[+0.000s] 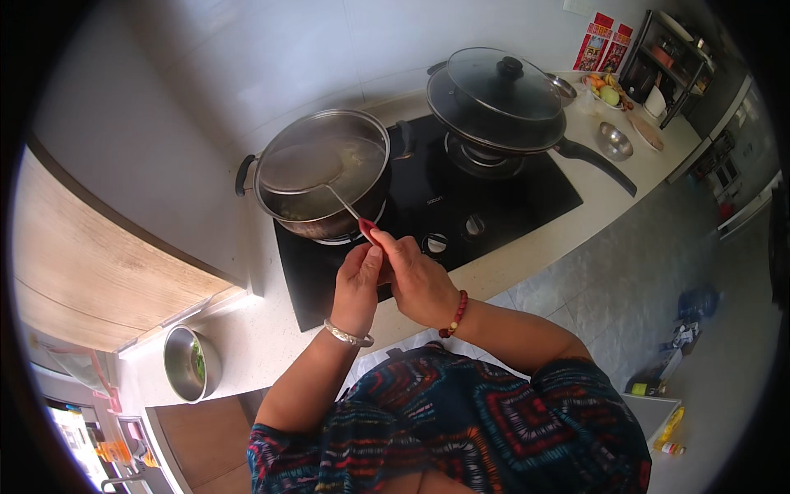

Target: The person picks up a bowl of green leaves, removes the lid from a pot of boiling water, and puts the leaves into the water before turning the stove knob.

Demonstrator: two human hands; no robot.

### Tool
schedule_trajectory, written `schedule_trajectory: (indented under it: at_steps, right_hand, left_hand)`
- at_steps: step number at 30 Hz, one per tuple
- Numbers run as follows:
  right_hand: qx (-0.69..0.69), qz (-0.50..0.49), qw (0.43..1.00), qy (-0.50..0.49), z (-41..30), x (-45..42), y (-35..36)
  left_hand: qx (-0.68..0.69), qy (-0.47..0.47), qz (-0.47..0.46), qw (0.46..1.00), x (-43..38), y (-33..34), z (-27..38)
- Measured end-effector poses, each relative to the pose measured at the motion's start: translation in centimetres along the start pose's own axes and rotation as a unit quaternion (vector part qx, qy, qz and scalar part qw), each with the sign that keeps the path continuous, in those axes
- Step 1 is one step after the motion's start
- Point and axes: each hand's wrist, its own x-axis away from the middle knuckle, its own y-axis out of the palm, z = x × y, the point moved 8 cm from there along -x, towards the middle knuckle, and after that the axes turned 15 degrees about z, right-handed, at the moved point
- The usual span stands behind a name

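My right hand [416, 278] is closed round the red handle of a metal skimmer [368, 230]. Its round head lies over the inside of a large steel pot [389, 157], which holds steaming liquid. My left hand [359, 275] meets the right one at the handle's lower end, its thumb and fingers pinched together; whether it also grips the handle is partly hidden. The pot stands on the left burner of a black gas hob [426, 204]. On the right burner sits a dark wok [537, 142] with a glass lid [506, 86] tilted over it.
A metal bowl with green leaves [210, 370] stands on the counter at the left. Right of the hob are a small steel bowl [615, 142], a plate of fruit [608, 92] and a dark rack [673, 62]. The wok's long handle [598, 163] reaches over the counter edge.
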Motion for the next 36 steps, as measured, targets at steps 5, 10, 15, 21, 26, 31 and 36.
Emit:
schedule_trajectory:
  at_steps: [5, 10, 15, 21, 26, 31, 36]
  right_hand:
    - [-0.047, -0.046, 0.993, -0.094, -1.8, -1.3, -0.7]
    - [0.012, -0.044, 0.987, -0.152, -0.5, -8.2, -5.5]
    - [0.280, 0.163, 0.940, -0.111, 11.7, -20.4, -15.5]
    - [0.492, 0.075, 0.859, 0.118, 26.4, -27.3, -20.1]
    - [0.420, -0.031, 0.901, 0.106, 32.0, -29.3, -19.6]
    - [0.419, -0.054, 0.902, 0.091, 33.0, -30.0, -19.1]
    - [0.430, -0.035, 0.898, 0.084, 32.3, -29.6, -18.8]
  left_hand:
    - [0.031, 0.052, 0.102, 0.993, -0.8, 0.0, 1.5]
    - [0.032, 0.042, 0.126, 0.991, -0.1, -3.0, 2.7]
    - [0.023, 0.012, 0.244, 0.969, 1.5, -7.8, 3.6]
    - [0.207, -0.087, 0.126, 0.966, 1.9, -5.9, 3.4]
    - [0.266, -0.113, 0.038, 0.956, 2.1, -4.9, 2.9]
    - [0.285, -0.138, 0.061, 0.947, 2.3, -5.1, 2.2]
    - [0.269, -0.137, 0.064, 0.951, 2.5, -5.9, 2.1]
